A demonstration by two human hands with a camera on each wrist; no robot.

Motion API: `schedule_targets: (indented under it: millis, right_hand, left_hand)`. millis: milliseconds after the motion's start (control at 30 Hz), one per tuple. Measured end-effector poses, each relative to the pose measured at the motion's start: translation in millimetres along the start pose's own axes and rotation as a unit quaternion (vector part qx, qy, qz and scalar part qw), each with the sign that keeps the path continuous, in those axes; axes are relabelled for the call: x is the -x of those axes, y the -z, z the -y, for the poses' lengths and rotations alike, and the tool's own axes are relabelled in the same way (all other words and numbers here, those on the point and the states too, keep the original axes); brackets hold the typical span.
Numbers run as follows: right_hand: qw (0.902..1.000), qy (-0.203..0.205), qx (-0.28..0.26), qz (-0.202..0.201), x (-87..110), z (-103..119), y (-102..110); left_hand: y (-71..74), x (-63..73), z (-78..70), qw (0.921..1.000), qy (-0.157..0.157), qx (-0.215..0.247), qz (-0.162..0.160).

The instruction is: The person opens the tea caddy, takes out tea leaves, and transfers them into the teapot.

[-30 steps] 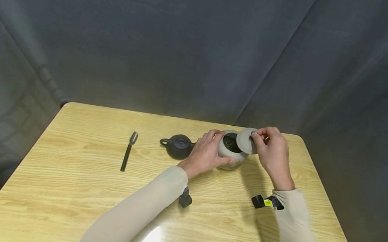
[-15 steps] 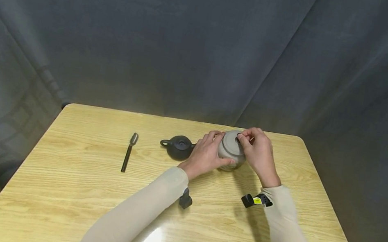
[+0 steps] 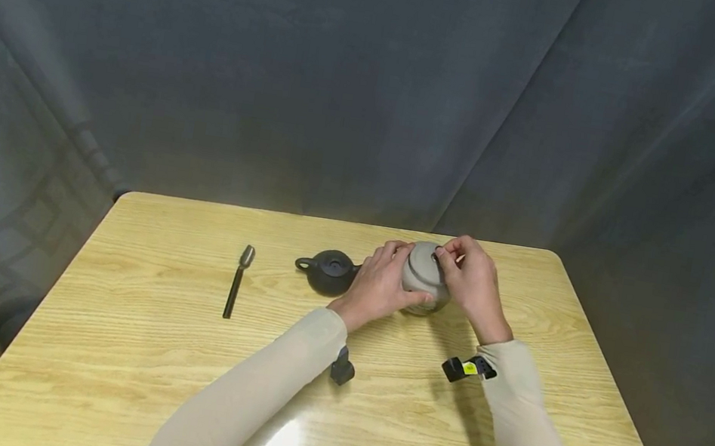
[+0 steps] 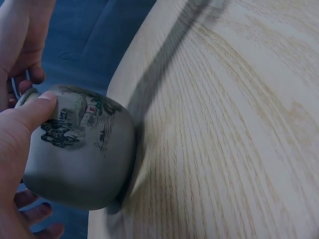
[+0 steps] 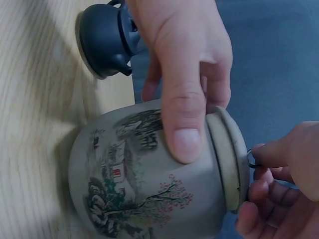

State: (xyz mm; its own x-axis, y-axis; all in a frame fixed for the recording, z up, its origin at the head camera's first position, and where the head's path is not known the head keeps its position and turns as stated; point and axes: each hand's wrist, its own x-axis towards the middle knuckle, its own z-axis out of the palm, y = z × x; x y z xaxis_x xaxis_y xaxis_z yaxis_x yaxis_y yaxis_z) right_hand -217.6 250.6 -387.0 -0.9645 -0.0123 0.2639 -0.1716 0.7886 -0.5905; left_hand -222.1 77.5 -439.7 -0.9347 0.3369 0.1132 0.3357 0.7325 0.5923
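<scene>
A grey ceramic jar (image 5: pixel 149 174) with a painted landscape stands on the table near its back edge. My left hand (image 3: pixel 379 285) grips its side, thumb across the front in the left wrist view and the other fingers round the back. On the jar's mouth lies its round grey lid (image 3: pixel 424 261). My right hand (image 3: pixel 471 281) pinches the small dark ring on top of that lid between thumb and finger. What the jar contains is hidden under the lid.
A black teapot (image 3: pixel 331 273) stands just left of my left hand, which hides part of it. Farther left lies a scoop (image 3: pixel 239 279) with a dark handle and metal head. Grey curtains (image 3: pixel 320 96) hang behind the wooden table (image 3: pixel 171 380).
A second ago the lid was tilted off to the right, showing dark contents in the jar. My right hand has brought it left and down onto the mouth. My left hand has stayed put.
</scene>
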Motion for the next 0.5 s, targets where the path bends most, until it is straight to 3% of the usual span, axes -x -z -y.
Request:
schedule_targets:
  millis: [300, 500]
  right_hand:
    - [0.9992, 0.032, 0.020, 0.013, 3.9, -3, -4]
    - [0.9978, 0.058, 0.030, -0.010, 8.3, -7, -11]
  left_hand:
    - [-0.3, -1.1, 0.8, 1.0000, -0.003, 0.000, -0.002]
    - [1.0, -2.1, 0.5, 1.0000, -0.003, 0.000, 0.001]
